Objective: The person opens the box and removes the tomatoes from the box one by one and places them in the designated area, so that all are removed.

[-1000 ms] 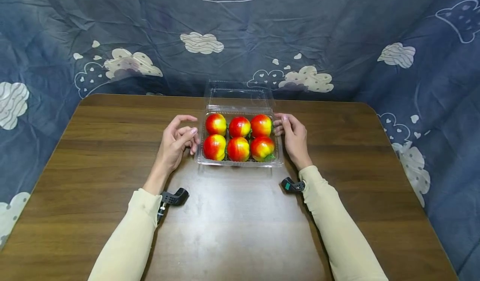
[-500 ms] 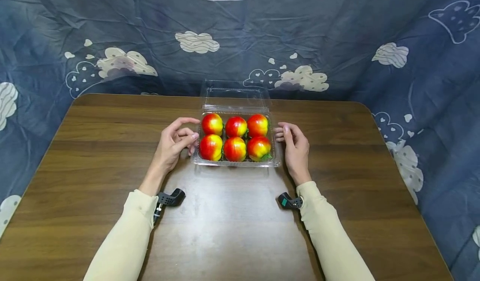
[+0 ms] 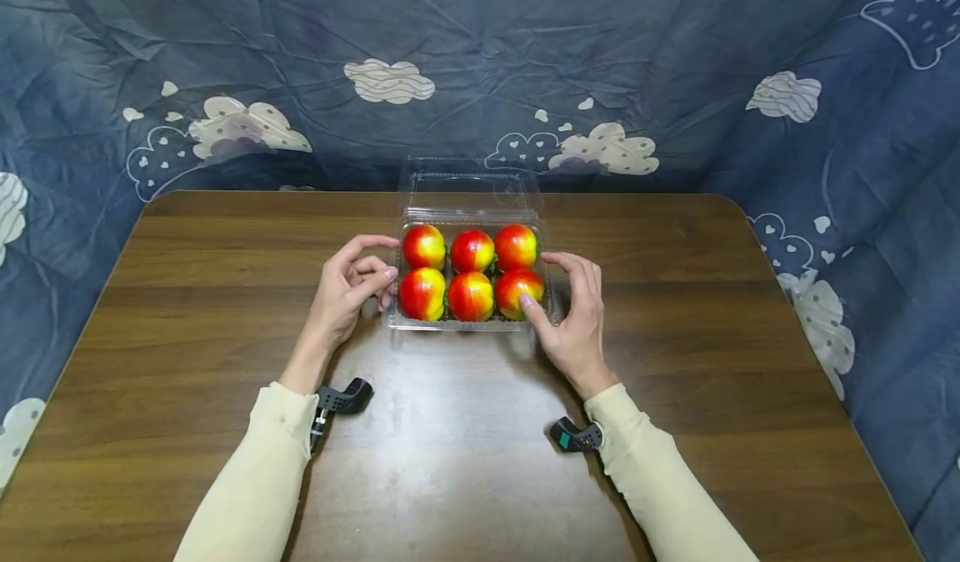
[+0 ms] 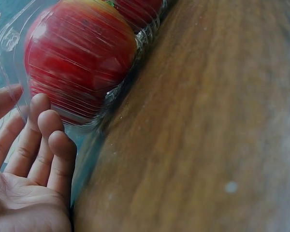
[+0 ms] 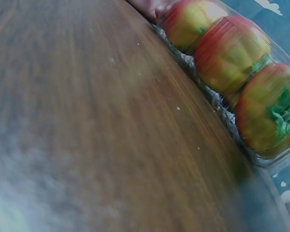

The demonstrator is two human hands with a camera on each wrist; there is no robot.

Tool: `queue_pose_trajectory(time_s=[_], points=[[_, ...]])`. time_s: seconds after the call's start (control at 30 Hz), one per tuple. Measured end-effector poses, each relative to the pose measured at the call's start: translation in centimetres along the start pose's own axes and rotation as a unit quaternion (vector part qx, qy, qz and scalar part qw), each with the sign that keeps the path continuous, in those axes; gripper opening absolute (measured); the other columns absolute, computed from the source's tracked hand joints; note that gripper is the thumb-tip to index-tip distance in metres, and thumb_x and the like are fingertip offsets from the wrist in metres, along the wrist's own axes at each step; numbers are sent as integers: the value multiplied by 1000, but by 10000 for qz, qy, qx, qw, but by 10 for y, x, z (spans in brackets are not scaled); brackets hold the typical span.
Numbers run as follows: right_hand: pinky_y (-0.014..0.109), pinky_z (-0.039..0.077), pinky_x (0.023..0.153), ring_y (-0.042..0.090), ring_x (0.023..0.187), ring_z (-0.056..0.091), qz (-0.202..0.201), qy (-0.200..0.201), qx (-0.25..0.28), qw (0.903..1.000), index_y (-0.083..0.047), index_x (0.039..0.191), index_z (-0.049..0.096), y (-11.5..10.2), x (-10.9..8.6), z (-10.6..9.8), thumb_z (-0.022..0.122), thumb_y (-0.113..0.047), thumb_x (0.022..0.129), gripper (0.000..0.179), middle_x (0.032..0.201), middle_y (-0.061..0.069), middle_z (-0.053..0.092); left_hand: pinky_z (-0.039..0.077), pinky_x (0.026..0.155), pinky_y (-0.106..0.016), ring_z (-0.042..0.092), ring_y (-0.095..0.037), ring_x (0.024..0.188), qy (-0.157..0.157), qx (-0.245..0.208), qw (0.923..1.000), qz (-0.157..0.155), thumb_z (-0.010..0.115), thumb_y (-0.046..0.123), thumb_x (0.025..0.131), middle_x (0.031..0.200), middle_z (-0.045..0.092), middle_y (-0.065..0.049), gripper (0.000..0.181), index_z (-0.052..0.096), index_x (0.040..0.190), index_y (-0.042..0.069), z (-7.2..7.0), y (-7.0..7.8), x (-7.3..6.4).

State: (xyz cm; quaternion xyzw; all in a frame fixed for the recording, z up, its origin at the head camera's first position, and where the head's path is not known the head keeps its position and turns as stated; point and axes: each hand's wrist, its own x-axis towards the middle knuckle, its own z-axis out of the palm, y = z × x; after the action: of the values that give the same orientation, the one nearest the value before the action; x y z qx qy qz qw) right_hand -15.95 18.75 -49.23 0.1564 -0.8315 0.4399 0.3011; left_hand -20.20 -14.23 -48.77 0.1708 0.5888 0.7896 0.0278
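A clear plastic clamshell box (image 3: 465, 325) sits near the table's far edge with its lid (image 3: 471, 191) raised behind it. Inside lie two rows of shiny red-and-yellow fruits (image 3: 471, 296), with green leafy tops. My left hand (image 3: 337, 295) holds the box's left rim; in the left wrist view its thumb is at the rim and its fingertips (image 4: 50, 121) lie against the side wall. My right hand (image 3: 573, 320) spreads thumb and fingers about the front right fruit (image 3: 517, 288), thumb over its near side, fingertips by the right rim. Its grip is loose; contact cannot be told.
The brown wooden table (image 3: 712, 378) spreads around the box, with a bright reflection in front. A dark blue cloth (image 3: 315, 62) with cloud patterns hangs behind and to the sides. Black cameras sit on the left wrist (image 3: 345, 397) and the right wrist (image 3: 576, 435).
My right hand has left the box's right side, come nearer the front edge, and spread its thumb over the front right fruit. My left hand stays at the left rim.
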Motion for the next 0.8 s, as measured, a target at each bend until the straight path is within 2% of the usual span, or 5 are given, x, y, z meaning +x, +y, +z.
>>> queue_pose_trajectory(time_s=[0.1,0.2,0.63,0.8], points=[[47,35,111,33,128,49,-400,-122,-289,9987,-5,131,65,-3,3,2,70,-43,85,59,130,11,65,53,49,-25,58,-21,52,-13,-3,10000,9,65,-10,97,76,68,-10,38,56,134,-9,-1,2,0],[50,36,112,35,128,49,-599,-281,-487,9966,-4,126,66,-6,3,4,70,-45,85,58,127,13,66,53,49,-25,58,-20,52,-24,0,10000,9,65,-10,97,75,68,-10,38,56,134,-8,-1,3,-1],[52,39,113,34,129,49,-404,-744,-711,9939,-2,125,64,-11,7,2,67,-44,85,58,125,13,67,54,49,-24,59,-20,53,-51,-30,10000,-28,65,-8,98,77,69,-10,38,56,135,-7,-1,4,0],[51,38,113,33,130,49,-342,-657,-638,9952,-3,123,65,-10,6,1,70,-43,83,56,125,12,67,54,49,-25,59,-21,52,2,-25,10000,-71,65,-9,97,76,69,-10,38,57,134,-7,0,3,-1]])
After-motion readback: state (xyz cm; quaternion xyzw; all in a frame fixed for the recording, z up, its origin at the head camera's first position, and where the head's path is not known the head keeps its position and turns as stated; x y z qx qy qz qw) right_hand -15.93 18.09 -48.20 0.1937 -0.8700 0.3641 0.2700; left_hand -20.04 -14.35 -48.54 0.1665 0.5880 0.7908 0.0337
